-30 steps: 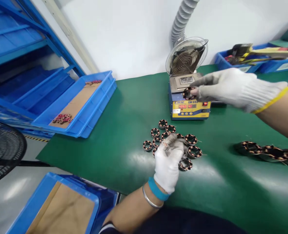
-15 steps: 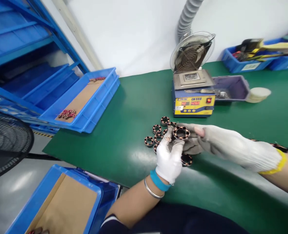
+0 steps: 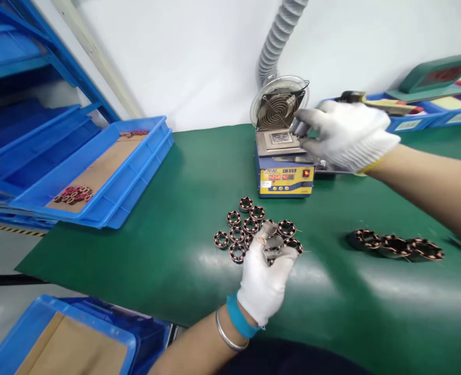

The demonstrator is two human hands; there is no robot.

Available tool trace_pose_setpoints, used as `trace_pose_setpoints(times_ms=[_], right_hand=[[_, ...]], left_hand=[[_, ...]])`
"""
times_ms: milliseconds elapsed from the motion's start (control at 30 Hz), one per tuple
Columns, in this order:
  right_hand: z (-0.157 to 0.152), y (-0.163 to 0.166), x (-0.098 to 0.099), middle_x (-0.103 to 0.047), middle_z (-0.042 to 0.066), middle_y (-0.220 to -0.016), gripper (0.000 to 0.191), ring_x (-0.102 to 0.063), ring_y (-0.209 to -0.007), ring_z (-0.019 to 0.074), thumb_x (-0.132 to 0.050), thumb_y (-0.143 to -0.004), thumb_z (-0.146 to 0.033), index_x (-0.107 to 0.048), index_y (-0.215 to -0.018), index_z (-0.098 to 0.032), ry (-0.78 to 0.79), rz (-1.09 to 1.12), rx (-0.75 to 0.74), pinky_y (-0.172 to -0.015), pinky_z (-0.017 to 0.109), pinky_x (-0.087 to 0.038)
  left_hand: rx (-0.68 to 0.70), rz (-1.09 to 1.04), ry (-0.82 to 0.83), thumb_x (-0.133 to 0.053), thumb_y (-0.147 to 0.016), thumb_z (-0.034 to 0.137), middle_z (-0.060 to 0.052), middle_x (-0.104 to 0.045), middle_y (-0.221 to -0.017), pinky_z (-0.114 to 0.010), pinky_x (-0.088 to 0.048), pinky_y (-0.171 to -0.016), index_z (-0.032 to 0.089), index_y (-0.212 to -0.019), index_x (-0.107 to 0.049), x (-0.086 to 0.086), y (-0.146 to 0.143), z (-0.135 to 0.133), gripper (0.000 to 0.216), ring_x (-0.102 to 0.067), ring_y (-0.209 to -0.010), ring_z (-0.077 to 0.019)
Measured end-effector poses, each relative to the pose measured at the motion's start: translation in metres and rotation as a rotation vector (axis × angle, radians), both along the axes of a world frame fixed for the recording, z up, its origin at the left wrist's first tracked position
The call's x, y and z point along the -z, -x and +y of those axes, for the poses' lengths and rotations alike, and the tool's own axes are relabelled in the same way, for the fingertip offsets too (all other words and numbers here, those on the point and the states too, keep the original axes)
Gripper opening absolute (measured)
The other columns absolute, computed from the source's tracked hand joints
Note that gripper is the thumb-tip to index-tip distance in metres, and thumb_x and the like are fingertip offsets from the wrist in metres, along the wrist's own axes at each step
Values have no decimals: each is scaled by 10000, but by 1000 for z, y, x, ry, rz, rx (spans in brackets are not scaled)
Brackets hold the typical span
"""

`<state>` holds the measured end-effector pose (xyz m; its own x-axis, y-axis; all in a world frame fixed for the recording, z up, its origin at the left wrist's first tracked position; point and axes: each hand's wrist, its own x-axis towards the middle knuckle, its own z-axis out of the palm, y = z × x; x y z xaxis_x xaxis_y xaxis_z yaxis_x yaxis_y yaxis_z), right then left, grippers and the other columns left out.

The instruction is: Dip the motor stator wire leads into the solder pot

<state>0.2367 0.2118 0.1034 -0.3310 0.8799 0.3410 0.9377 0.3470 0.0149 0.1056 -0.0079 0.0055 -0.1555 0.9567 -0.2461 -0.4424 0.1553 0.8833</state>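
Observation:
My right hand (image 3: 345, 133), in a white glove with grey fingertips, grips a motor stator (image 3: 301, 127) by its grey outer side, above the front right of the solder pot (image 3: 285, 183). Only part of that stator shows between the fingers. My left hand (image 3: 265, 276), also gloved, hovers at a cluster of stators with copper windings (image 3: 237, 234). Its thumb and fingers are curled but apart, and I see nothing held in them. The hand hides some of the cluster. Three more stators (image 3: 396, 246) stand in a row at the right.
A blue tray (image 3: 125, 177) with red-wound parts stands at the left, beside a blue rack (image 3: 31, 62). Another blue crate (image 3: 125, 341) is below the table's near edge. Behind the pot hangs a grey duct hose (image 3: 279, 39); blue bins (image 3: 410, 124) stand back right.
Both hands were together at one stator over the cluster. My right hand has carried a stator up to the solder pot; my left stays by the cluster. The view has shifted right.

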Motion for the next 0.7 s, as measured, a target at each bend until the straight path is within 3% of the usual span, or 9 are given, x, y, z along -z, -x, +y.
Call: trace_pose_setpoints(times_ms=[100,233,367,500,600,700], right_hand=[[37,7,-10,-584,164,-1334,524,-530,-1256,383,-618,-926,-340,-538,-1424,-199,6,-189,-14,-984,566,-416],[58,21,-5,-571,192,-1303,386,-488,-1288,380,-479,-1002,-196,-553,-1377,-142,39,-289,-12,-959,567,-405],[65,29,9,-588,191,-1244,348,-490,-1281,376,-449,-1032,-219,-586,-1338,-128,37,-335,-23,-930,557,-415],[66,30,17,-593,194,-1265,343,-476,-1309,359,-439,-1043,-229,-582,-1339,-132,46,-343,-38,-940,553,-414],[63,27,13,-587,190,-1294,334,-466,-1327,347,-430,-1043,-226,-588,-1319,-123,45,-298,-18,-958,551,-405],[57,20,1,-592,182,-1294,402,-512,-1272,359,-545,-980,-291,-587,-1355,-155,0,-203,11,-955,550,-412]], left_hand=[[37,-30,2,-845,-711,353,-29,-594,-915,-238,-494,-665,170,-1222,-580,-1,2,-1,604,-545,-720,-112],[30,-77,1,-851,-716,402,-5,-551,-871,-220,-461,-603,184,-1234,-555,-5,6,0,636,-499,-665,-93],[15,-65,4,-862,-712,389,-10,-569,-875,-225,-485,-687,190,-1138,-608,-7,5,0,534,-532,-729,-103],[16,-33,18,-849,-724,418,-70,-641,-961,-283,-536,-746,188,-1110,-640,-6,5,-1,496,-633,-860,-180],[6,-6,34,-855,-700,438,-85,-676,-1004,-320,-560,-779,204,-1109,-648,-7,7,-1,515,-662,-939,-226],[11,30,41,-850,-690,434,-88,-693,-1033,-329,-563,-819,213,-1085,-653,-8,8,0,494,-664,-1000,-243]])
